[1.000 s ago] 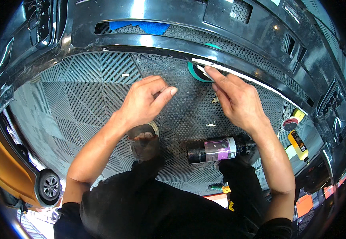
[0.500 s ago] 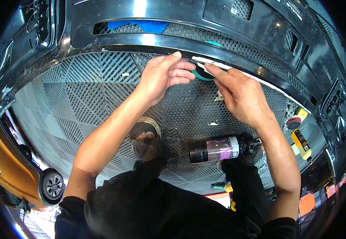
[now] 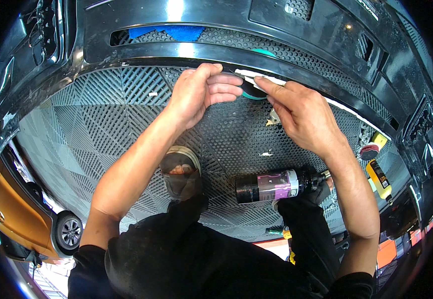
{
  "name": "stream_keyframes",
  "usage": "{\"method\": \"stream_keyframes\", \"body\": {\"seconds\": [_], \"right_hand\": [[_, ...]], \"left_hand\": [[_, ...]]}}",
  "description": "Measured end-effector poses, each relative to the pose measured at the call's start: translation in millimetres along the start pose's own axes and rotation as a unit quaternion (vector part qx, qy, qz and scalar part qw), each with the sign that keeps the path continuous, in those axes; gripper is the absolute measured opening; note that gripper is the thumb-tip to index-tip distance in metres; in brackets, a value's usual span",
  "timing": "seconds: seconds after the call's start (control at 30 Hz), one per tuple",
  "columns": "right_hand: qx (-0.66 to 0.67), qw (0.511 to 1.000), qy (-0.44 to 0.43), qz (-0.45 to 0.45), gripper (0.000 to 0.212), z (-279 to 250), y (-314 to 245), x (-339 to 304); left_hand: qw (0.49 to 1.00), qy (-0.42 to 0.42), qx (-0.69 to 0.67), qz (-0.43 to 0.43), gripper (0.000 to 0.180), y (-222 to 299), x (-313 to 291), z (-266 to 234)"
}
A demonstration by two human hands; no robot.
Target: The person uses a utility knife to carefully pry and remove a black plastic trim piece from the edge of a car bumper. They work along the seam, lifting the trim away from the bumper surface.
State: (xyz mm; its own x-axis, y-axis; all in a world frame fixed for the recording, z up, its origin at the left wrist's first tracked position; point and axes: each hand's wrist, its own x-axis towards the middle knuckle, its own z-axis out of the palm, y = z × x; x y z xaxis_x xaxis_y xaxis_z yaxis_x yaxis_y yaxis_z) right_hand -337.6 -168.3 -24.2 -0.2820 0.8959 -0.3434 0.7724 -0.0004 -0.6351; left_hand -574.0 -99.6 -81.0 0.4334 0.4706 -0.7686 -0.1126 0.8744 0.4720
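Note:
A black car bumper (image 3: 146,52) spans the upper part of the view, curving down at both sides. Along the right half of its lower edge runs a narrow white strip (image 3: 348,110), tape-like, with its near end by my hands. My right hand (image 3: 306,117) is closed on that end, the index finger laid along it and the thumb underneath. My left hand (image 3: 196,97) is at the same edge, thumb up against the bumper and the other fingers stretched toward the strip's end. It holds nothing that I can see. Between the hands, a teal-rimmed dark round object (image 3: 252,95) shows in part.
A large black bottle with a purple label (image 3: 276,185) lies by my right leg. At the right are a yellow bottle (image 3: 379,180) and a round dark-red pad (image 3: 369,151). A blue cloth (image 3: 186,33) shows through the bumper's slot. An orange car (image 3: 19,209) stands at left.
The bumper has shifted slightly left and up in the view. My right hand has moved a little down the picture along the strip; my left hand keeps nearly the same pose.

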Motion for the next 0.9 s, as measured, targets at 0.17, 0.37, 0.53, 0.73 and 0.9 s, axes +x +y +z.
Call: {"method": "stream_keyframes", "body": {"seconds": [0.17,0.37,0.53,0.73,0.9], "right_hand": [[-0.024,1.000,-0.013,0.007,0.054,-3.0,0.5,-2.7],[-0.037,0.999,-0.018,-0.009,0.060,-7.2,7.7,-4.4],[-0.060,0.998,-0.025,-0.020,0.062,-10.4,13.0,-6.5],[-0.089,0.995,-0.027,-0.027,0.067,-14.6,15.9,-9.8],[-0.095,0.995,-0.026,-0.032,0.066,-15.4,17.6,-10.3]], "left_hand": [[1.000,0.002,0.017,0.003,0.048,1.6,1.4,1.7],[1.000,0.007,0.021,0.007,0.047,0.0,2.4,0.4],[1.000,0.003,0.020,0.011,0.046,-1.3,3.4,-1.2],[1.000,0.001,0.014,0.012,0.046,-1.1,3.0,-0.4],[1.000,0.012,0.012,0.008,0.047,-1.4,3.3,-0.3]]}}
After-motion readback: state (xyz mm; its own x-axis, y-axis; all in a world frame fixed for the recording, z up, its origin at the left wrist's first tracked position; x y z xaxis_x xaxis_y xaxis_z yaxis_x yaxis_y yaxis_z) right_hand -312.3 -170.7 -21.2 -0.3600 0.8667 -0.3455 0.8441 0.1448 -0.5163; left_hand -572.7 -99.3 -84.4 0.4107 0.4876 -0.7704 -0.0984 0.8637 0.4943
